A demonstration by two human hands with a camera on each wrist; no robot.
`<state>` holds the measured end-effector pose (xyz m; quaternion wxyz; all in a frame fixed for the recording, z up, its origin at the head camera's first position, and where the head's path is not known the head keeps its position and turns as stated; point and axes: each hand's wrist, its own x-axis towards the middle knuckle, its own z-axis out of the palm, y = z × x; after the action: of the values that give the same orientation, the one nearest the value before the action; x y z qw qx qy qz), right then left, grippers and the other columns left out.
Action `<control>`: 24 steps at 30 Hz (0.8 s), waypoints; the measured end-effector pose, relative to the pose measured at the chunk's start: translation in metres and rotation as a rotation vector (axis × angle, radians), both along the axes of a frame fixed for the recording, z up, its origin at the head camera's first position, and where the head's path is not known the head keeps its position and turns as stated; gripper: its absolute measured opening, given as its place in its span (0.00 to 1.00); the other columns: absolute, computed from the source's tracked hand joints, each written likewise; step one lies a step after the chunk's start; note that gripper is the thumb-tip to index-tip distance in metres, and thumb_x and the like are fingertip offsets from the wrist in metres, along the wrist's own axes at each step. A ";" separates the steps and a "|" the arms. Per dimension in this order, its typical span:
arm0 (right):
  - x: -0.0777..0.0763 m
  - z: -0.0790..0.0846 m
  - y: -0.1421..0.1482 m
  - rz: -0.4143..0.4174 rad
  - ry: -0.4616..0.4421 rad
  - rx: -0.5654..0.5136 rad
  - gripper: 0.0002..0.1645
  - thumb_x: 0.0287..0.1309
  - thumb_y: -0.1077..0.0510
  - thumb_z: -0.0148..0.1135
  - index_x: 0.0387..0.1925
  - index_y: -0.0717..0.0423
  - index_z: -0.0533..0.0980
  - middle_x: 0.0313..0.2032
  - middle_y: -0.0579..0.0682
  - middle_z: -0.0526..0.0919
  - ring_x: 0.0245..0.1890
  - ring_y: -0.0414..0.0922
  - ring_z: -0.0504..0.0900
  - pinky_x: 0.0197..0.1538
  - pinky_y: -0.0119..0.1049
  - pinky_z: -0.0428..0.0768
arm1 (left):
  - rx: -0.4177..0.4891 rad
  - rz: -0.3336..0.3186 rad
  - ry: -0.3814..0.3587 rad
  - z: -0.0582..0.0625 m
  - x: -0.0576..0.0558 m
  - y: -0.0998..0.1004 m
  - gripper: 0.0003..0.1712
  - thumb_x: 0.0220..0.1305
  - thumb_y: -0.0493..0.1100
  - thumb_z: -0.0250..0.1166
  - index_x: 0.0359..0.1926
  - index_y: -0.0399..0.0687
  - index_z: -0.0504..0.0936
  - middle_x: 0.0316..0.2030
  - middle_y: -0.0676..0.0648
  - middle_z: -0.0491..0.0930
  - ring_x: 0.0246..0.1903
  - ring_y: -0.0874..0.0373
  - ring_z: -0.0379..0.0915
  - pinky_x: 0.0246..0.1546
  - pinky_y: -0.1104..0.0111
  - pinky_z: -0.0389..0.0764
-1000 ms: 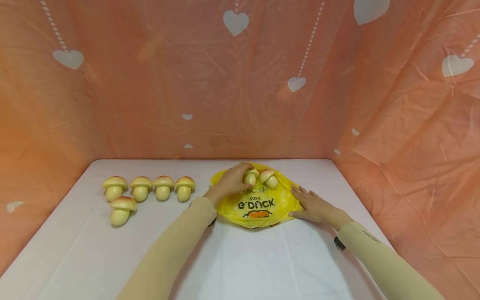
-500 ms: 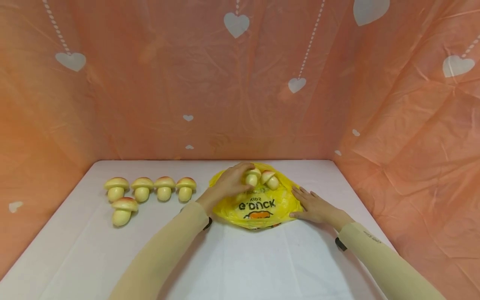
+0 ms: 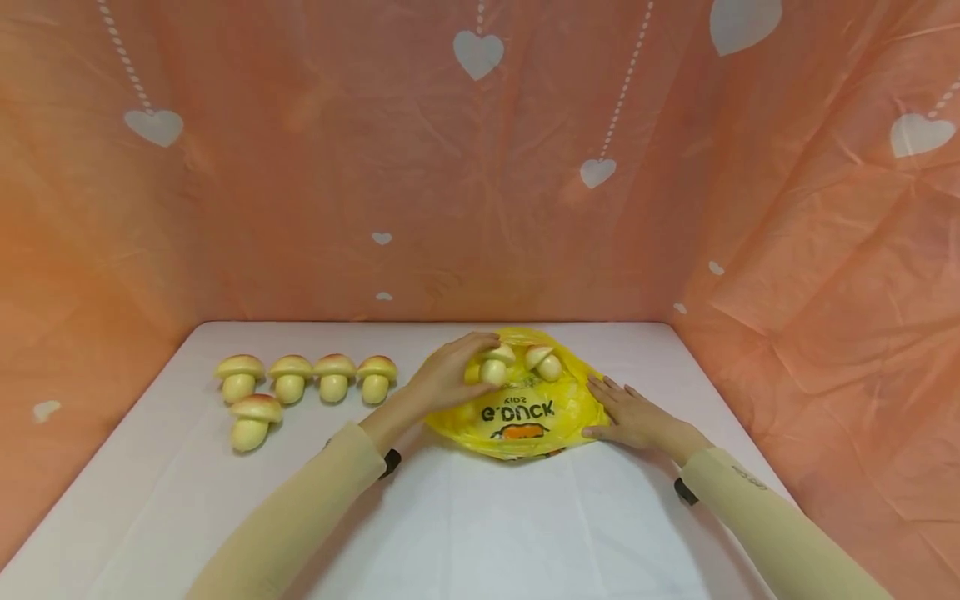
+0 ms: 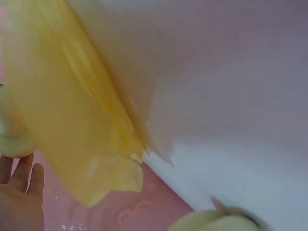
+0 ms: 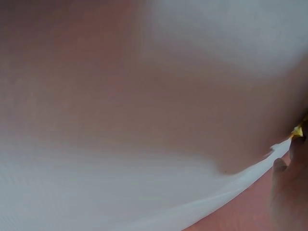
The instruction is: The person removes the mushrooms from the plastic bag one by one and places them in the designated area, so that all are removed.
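Note:
A yellow plastic bag (image 3: 525, 429) with dark lettering and an orange print lies on the white table. My left hand (image 3: 450, 372) reaches over its left side and holds a toy mushroom (image 3: 495, 372) between fingers and thumb. A second mushroom (image 3: 544, 364) lies tilted on the bag to the right of it. At the bag's right edge my right hand (image 3: 637, 418) rests with straight, spread fingers. The left wrist view catches the left hand's fingertips (image 4: 23, 173) at a pale mushroom (image 4: 17, 145), beside the translucent bag (image 4: 77, 106).
To the left on the table stand several more mushrooms (image 3: 335, 379) in a row, with one mushroom (image 3: 253, 423) in front of them. Orange cloth walls (image 3: 420, 183) with white hearts enclose the table (image 3: 510, 525) at the back and sides.
My left hand has drawn a little to the left with the mushroom, widening its gap from the other one on the bag. My right hand stays at the bag's edge.

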<state>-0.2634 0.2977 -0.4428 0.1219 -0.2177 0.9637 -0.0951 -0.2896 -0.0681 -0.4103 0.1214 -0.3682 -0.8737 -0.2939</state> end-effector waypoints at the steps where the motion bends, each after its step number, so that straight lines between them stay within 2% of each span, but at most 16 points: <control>1: 0.000 0.000 0.000 -0.001 0.001 0.000 0.62 0.67 0.26 0.57 0.81 0.64 0.50 0.80 0.66 0.49 0.80 0.65 0.47 0.79 0.64 0.44 | 0.005 -0.004 0.006 0.001 0.003 -0.003 0.38 0.62 0.48 0.77 0.69 0.42 0.75 0.71 0.43 0.73 0.69 0.45 0.70 0.71 0.50 0.70; 7: 0.000 0.000 -0.001 0.004 0.004 -0.005 0.61 0.67 0.26 0.57 0.81 0.64 0.50 0.80 0.67 0.49 0.80 0.66 0.46 0.79 0.65 0.44 | 0.031 -0.038 0.062 0.004 0.017 -0.020 0.37 0.61 0.46 0.78 0.68 0.41 0.76 0.70 0.43 0.73 0.69 0.45 0.71 0.70 0.51 0.71; 12: 0.002 0.001 -0.001 0.006 -0.005 -0.013 0.62 0.67 0.26 0.57 0.81 0.64 0.50 0.80 0.67 0.50 0.80 0.66 0.46 0.79 0.65 0.44 | 0.050 -0.064 0.109 0.005 0.032 -0.036 0.38 0.59 0.45 0.79 0.68 0.39 0.76 0.70 0.42 0.73 0.69 0.43 0.70 0.69 0.48 0.72; 19: 0.001 0.000 0.000 0.017 0.001 -0.007 0.62 0.67 0.25 0.55 0.81 0.64 0.50 0.80 0.67 0.50 0.80 0.66 0.46 0.79 0.65 0.44 | 0.050 -0.042 0.153 0.003 0.049 -0.064 0.40 0.56 0.44 0.81 0.68 0.42 0.76 0.70 0.43 0.74 0.69 0.43 0.71 0.67 0.46 0.74; 24: 0.000 -0.002 0.001 0.020 -0.002 -0.011 0.62 0.67 0.25 0.56 0.81 0.64 0.50 0.80 0.66 0.49 0.80 0.66 0.46 0.79 0.65 0.44 | 0.046 -0.035 0.200 -0.003 0.057 -0.087 0.40 0.53 0.42 0.82 0.66 0.40 0.77 0.67 0.42 0.76 0.60 0.47 0.79 0.62 0.50 0.78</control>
<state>-0.2632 0.2988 -0.4447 0.1225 -0.2278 0.9608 -0.0994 -0.2328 -0.1556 -0.4136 0.2112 -0.4078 -0.8437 -0.2778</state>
